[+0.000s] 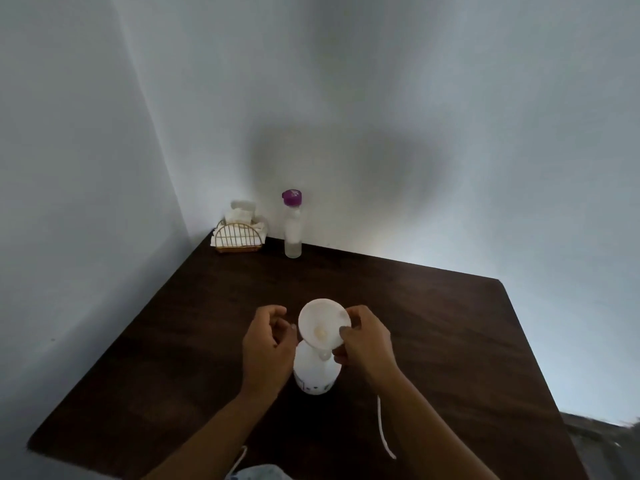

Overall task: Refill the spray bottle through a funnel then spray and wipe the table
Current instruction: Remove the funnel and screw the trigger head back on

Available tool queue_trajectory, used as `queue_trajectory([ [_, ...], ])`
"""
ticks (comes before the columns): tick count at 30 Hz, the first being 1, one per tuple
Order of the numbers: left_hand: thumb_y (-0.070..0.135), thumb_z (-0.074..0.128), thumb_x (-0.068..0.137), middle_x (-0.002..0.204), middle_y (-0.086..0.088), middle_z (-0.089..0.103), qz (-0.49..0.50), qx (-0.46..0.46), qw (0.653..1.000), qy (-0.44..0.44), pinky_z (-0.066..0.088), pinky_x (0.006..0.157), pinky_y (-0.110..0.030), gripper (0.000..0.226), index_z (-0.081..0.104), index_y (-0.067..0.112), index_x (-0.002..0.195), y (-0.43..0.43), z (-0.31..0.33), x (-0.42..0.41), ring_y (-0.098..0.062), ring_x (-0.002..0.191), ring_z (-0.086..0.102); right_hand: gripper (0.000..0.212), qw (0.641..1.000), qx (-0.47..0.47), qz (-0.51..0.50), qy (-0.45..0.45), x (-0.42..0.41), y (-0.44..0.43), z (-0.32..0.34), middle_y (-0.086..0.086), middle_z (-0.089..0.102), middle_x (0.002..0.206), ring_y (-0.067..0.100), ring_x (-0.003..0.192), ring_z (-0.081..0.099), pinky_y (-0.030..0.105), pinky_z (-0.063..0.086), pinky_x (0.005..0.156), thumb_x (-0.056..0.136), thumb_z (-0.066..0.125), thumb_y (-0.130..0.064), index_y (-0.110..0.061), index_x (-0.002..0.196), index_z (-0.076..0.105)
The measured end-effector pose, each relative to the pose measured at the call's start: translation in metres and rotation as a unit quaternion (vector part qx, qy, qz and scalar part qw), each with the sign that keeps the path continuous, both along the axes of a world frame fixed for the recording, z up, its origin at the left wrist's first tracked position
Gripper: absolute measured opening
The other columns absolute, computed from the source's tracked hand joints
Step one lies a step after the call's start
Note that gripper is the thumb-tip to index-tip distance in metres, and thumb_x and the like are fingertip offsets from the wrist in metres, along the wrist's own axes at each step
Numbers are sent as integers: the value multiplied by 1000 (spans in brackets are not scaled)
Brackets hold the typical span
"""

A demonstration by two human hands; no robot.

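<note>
Head view: napkin holder [238, 239] and purple-capped bottle [293, 230], far corner of table [415, 323].

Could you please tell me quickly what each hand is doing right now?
Left hand: fingers curled beside the white plastic funnel; a grip cannot be told.
Right hand: pinching the funnel's rim above the white spray bottle.

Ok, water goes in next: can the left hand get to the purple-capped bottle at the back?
Probably yes: the left hand seems to hold nothing, and nothing stands between it and the purple-capped bottle at the back. The napkin holder sits off to its left. A long stretch, though.
</note>
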State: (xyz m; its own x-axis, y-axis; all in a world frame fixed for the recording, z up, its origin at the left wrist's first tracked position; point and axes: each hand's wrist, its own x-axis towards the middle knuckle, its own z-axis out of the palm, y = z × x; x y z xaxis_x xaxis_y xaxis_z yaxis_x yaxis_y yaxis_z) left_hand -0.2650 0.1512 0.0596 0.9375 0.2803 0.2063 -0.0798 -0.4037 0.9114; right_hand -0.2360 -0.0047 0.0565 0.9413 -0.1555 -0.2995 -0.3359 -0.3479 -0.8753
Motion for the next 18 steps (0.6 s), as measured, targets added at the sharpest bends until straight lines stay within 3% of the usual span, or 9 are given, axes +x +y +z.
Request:
queue_trajectory([
  [4,4,67,78,94,4,57,-43,2,995,87,41,64,-14,31,54,20,101,10,-14,12,-10,86,57,25,999,-3,-24,-48,-4,-2,3,-9,58,90,13,78,61,14,48,43,83,54,-4,-29,88,57],
  [8,10,70,78,122,-1,56,-144,21,976,163,48,89,-26,48,51,16,122,4,-36,18,-12,109,54,26,995,-46,-51,-67,-6,-7,5,-13,57,81,10,65,60,12,42,37,84,51,-5,-26,95,61],
  [11,16,69,80,132,-2,52,-190,55,965,172,42,100,-32,55,46,16,130,-2,-51,20,-15,121,48,29,995,-50,-72,-52,-10,-14,3,-7,61,89,12,76,62,20,52,48,86,53,-5,-21,108,64],
  [14,18,67,82,135,0,50,-223,93,953,182,39,99,-29,58,42,19,133,-7,-60,25,-16,124,45,32,991,-53,-110,-46,-16,-17,-3,-5,61,98,15,86,62,29,57,62,86,55,-5,-19,114,63],
  [18,20,68,81,129,0,54,-221,65,955,185,39,91,-26,53,45,21,129,-10,-64,31,-15,118,48,32,990,-39,-122,-63,-20,-18,-7,-5,63,102,12,87,62,28,56,64,86,57,-6,-21,114,63],
])
